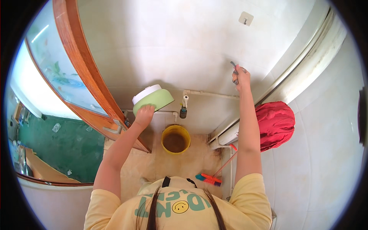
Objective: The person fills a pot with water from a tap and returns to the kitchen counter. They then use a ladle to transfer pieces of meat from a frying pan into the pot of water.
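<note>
My left hand is closed on the lower edge of a light green and white box with rounded sides. The box is tilted in front of the tiled wall, its white part toward the upper left. Out to the right, my right arm is stretched up, and my right hand is closed on a small crumpled thing with a dark speckled pattern. Its kind is too small to make out. I cannot tell whether it touches the wall.
A tap sticks out above a yellow bucket. A wooden-framed glass door stands at left. Right of my arm hangs a red cloth bundle, with a broom below. An adhesive hook is high on the wall.
</note>
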The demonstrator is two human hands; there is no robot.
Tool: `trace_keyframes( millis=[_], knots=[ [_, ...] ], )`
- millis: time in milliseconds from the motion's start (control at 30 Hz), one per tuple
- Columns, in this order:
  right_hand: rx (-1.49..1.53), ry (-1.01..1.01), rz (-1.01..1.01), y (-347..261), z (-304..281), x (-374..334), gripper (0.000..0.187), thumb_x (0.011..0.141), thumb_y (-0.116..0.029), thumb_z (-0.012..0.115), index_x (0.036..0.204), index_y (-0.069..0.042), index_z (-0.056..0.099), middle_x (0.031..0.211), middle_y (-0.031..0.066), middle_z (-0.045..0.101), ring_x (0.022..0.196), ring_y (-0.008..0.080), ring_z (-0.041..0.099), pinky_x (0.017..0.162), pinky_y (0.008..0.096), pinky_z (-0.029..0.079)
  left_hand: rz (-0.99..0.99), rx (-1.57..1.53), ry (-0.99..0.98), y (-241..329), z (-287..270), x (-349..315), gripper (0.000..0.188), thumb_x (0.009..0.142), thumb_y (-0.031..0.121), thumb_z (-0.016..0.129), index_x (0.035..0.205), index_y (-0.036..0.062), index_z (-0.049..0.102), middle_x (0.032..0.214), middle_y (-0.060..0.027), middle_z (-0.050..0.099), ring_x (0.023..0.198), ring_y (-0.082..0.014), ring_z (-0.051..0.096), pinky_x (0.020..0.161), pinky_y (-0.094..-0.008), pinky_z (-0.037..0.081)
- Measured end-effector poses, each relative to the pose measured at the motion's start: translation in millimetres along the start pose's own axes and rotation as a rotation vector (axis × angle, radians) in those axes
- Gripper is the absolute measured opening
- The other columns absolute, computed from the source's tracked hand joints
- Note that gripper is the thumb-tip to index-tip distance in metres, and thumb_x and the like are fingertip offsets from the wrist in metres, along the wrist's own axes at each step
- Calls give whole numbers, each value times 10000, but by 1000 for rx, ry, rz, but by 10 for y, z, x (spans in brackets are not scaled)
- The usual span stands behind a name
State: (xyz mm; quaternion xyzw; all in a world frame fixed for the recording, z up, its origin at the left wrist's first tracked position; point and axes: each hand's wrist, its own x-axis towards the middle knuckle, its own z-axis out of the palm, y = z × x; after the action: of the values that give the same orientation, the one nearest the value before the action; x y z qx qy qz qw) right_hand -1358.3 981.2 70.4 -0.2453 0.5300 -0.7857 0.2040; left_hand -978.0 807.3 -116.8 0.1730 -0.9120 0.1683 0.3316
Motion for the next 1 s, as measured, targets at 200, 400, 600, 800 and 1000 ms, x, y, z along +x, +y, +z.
trace_keyframes(
  millis=[200,400,600,800,1000],
  knots=[
    [-242,145,-141,-72,47,251,215,850,-140,533,718,28,511,521,54,465,322,131,380,303,271,267,15,1,34,42,-208,-33,117,657,72,542,744,83,463,651,-49,469,553,-196,534,459,-303,453],
    [-276,175,-402,-704,181,724,220,832,-153,560,716,27,511,500,58,474,338,129,428,313,272,307,-18,-38,48,101,-272,-74,112,642,71,546,717,82,463,643,-50,465,546,-199,530,453,-308,448],
    [-450,237,-629,-1287,532,813,162,797,-153,597,743,-5,559,566,66,549,399,148,507,370,270,372,-48,-102,52,125,-439,-103,112,645,55,544,734,82,481,642,-56,469,545,-208,531,460,-317,449],
    [-1270,548,-908,-1332,650,801,143,780,-256,594,811,-117,610,725,50,627,640,220,597,532,312,451,-92,-158,53,146,-587,-122,131,639,43,558,740,82,485,656,-63,483,558,-218,543,477,-334,453],
    [-1526,497,-1136,-1273,667,800,91,786,-218,570,796,-130,590,765,19,596,679,214,588,536,334,457,-121,-210,-10,170,-633,-146,183,611,59,605,742,68,479,677,-75,494,579,-238,552,515,-346,465]
  ],
)
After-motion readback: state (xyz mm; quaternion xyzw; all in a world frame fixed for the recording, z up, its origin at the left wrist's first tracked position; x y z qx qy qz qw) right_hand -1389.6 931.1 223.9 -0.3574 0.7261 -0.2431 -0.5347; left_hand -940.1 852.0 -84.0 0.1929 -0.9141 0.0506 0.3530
